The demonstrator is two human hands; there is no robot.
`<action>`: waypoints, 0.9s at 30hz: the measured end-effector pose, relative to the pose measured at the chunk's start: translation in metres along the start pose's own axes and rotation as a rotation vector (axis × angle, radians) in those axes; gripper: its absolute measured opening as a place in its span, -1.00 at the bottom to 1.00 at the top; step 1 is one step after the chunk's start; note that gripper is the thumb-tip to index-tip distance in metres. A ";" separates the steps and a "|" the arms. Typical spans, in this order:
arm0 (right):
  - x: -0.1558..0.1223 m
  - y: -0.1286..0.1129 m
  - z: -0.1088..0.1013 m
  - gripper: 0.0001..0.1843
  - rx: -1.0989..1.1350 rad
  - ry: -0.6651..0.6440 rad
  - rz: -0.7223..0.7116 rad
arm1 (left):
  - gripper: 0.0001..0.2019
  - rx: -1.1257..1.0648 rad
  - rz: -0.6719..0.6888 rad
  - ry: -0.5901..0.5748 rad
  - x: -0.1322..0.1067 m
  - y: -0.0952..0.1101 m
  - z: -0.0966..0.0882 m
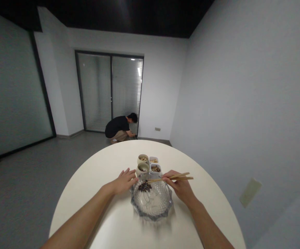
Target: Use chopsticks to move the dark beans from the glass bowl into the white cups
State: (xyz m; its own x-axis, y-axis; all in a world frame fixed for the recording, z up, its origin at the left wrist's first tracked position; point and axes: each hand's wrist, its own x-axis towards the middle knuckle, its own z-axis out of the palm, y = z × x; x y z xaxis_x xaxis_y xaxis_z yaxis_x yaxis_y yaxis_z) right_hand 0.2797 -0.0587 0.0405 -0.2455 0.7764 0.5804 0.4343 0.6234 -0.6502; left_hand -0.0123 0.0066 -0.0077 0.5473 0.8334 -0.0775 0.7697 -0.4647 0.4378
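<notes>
Grasping 2 chopsticks [184, 178], my right hand [179, 186] needs aligned tips at the beans [145, 187] by the bowl [152, 218]'s far-left edge; my left hand [124, 182] is unclenched.

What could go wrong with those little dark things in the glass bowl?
The thin chopsticks in the right hand might let one of the small dark pieces slip. The left hand is right by the rim of the glass bowl, so a bump could shift it. The nearer round cup stands close behind the bowl, so a knock might tip it.
</notes>
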 end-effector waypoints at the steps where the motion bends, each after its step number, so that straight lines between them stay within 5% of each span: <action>1: 0.000 0.000 0.000 -0.75 -0.002 -0.005 -0.010 | -0.43 -0.004 -0.001 0.000 0.000 0.000 0.000; 16: 0.001 -0.007 0.001 -0.81 -0.024 -0.024 -0.089 | -0.42 0.015 0.000 0.004 0.002 0.000 0.001; 27: 0.000 -0.002 0.003 -0.83 0.079 0.209 -0.058 | -0.39 0.000 -0.017 -0.006 0.002 0.000 0.002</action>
State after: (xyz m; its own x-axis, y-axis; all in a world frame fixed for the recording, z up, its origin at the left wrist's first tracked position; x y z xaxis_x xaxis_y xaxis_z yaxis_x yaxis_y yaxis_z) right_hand 0.2768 -0.0597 0.0401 -0.0791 0.7084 0.7014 0.3537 0.6777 -0.6447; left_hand -0.0110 0.0075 -0.0093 0.5359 0.8394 -0.0906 0.7792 -0.4504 0.4360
